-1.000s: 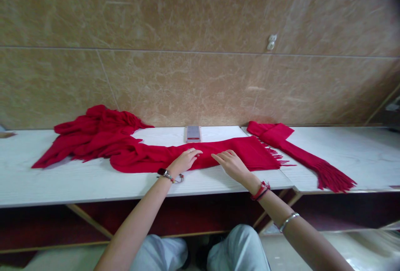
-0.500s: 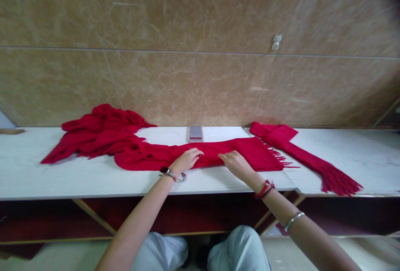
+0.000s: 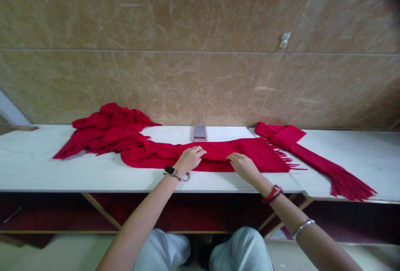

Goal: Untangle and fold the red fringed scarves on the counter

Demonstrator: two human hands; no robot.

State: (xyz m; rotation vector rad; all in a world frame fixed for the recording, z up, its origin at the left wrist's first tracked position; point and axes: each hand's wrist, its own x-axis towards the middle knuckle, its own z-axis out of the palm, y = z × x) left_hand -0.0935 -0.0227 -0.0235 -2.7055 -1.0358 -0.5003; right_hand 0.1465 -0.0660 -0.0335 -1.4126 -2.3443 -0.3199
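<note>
A long red scarf (image 3: 262,156) lies lengthwise along the white counter, folded into a strip with its fringe pointing right. My left hand (image 3: 190,158) pinches the scarf's near layer around its middle. A short way to the right, my right hand (image 3: 244,165) pinches the same layer, and the cloth between the two hands is slightly raised. Toward the left the strip becomes loose and wrinkled where it meets a crumpled heap of red cloth (image 3: 108,131); I cannot tell whether they are one piece.
Another red scarf (image 3: 308,154), folded over itself, lies to the right with its fringe at the counter's front edge. A phone (image 3: 199,133) rests by the marbled wall (image 3: 193,88). Shelves (image 3: 200,212) open under the white counter (image 3: 93,175).
The view has shifted slightly. My right hand has moved a little right, its fingers now closed on the scarf edge, and the cloth between my hands is lifted a bit.
</note>
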